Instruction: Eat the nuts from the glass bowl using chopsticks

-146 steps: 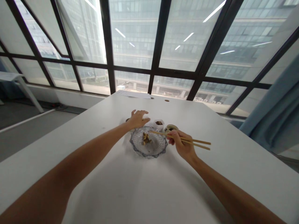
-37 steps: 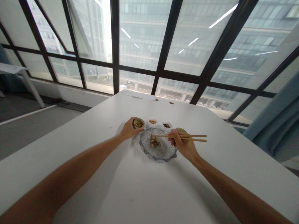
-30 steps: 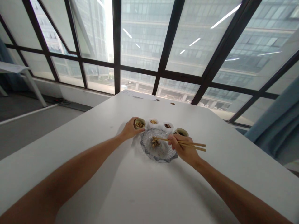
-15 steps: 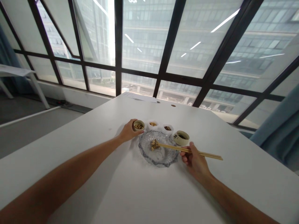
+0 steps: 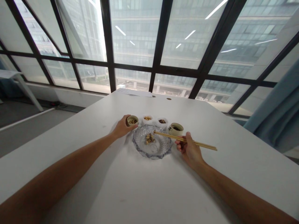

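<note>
My left hand (image 5: pixel 121 127) is closed around a small cream cup (image 5: pixel 132 126) holding brownish pieces. In my right hand (image 5: pixel 191 151) is a pair of wooden chopsticks (image 5: pixel 168 135). Their tips reach over a clear glass plate (image 5: pixel 161 152) with a scalloped rim, and a small brown piece (image 5: pixel 154 132) shows at the tips. Below and left of the tips, a small pile of light and dark pieces (image 5: pixel 149 138) lies on the plate. The kind of these pieces is too small to make out.
Behind the plate stand two white cups, one with yellowish bits (image 5: pixel 147 122) and one with dark bits (image 5: pixel 162 125). Right of them is a cream cup with black marking (image 5: pixel 175 132) and dark contents. Papers (image 5: pixel 140 93) lie at the white table's far edge, before the windows.
The chopstick tips have lifted off the pile and moved slightly up and right, with a small brown piece at them. My left hand stays on its cup. The whole view has shifted a little.
</note>
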{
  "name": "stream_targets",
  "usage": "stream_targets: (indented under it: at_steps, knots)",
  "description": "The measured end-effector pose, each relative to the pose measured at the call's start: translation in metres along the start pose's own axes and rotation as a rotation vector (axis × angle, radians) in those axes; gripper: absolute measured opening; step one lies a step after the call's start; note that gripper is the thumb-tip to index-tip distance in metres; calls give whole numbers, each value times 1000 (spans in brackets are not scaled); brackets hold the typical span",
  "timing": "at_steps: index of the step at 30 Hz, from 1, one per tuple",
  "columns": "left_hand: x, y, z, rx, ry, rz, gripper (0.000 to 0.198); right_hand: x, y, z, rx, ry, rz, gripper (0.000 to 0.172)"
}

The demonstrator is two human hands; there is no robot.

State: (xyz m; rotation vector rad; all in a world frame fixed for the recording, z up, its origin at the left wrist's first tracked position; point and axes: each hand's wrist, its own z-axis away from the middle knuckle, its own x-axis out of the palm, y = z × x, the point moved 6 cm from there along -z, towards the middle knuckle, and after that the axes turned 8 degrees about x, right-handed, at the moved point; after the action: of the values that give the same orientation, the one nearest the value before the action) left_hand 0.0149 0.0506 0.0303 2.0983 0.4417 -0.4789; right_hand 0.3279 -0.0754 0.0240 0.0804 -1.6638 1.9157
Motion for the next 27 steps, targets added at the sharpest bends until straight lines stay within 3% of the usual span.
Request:
stream_targets:
  at_steps: [14, 18, 23, 27]
  knots:
    - [2, -4, 0, -42, 3, -74, 73, -3, 2, -5, -89, -74, 93, 62]
    - [-1, -3, -4, 27, 14, -101, 80, 1, 1, -3, -140, -75, 103, 64]
    - [1, 30, -20, 188, -14, -309, 69, -1, -9, -6, -260, -58, 88, 63]
    - [38, 75, -37, 301, -202, -437, 63, -7, -28, -11, -436, -36, 109, 59]
